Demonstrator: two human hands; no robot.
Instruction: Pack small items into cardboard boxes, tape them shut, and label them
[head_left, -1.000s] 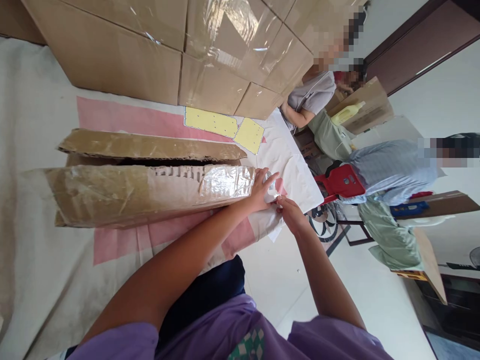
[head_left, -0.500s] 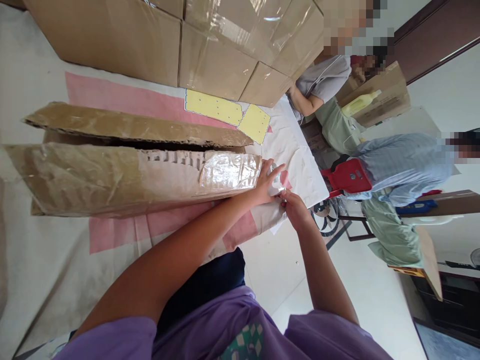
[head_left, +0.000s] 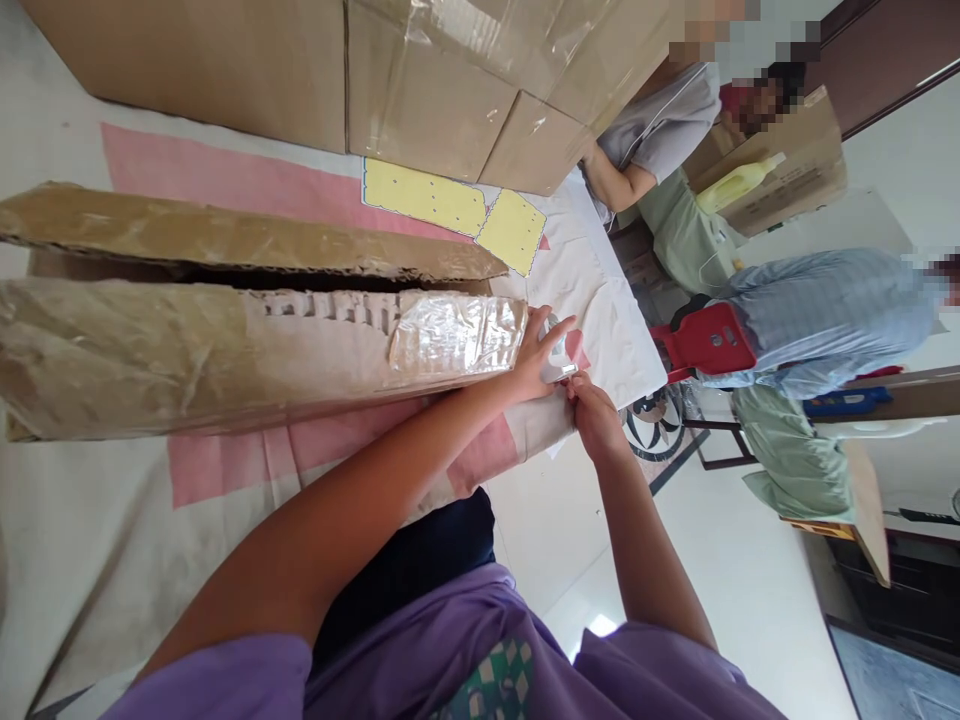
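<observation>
My left hand [head_left: 534, 362] is curved around a small whitish roll of tape [head_left: 559, 368], its thumb and fingers spread about the rim. At the near edge of that roll, my right hand [head_left: 598, 415] is closed in a pinch; the exact bit between its fingertips is too small to make out. Just left of my left hand lies a worn cardboard box [head_left: 322, 340], with clear tape on its right end and a dark gap along its top. My left wrist is close against the box's corner.
Taped cartons [head_left: 420, 110] are stacked at the back of the cloth-covered table [head_left: 592, 300]. Yellow scalloped sheets [head_left: 427, 195] lie in front of them. Beyond the table's right edge are a red chair [head_left: 709, 340], a person in light blue [head_left: 832, 310] and another person's arm [head_left: 619, 180].
The view has shifted slightly, so the box and cartons sit further left and a little higher. Both hands stay at the roll of tape, which has tilted a little.
</observation>
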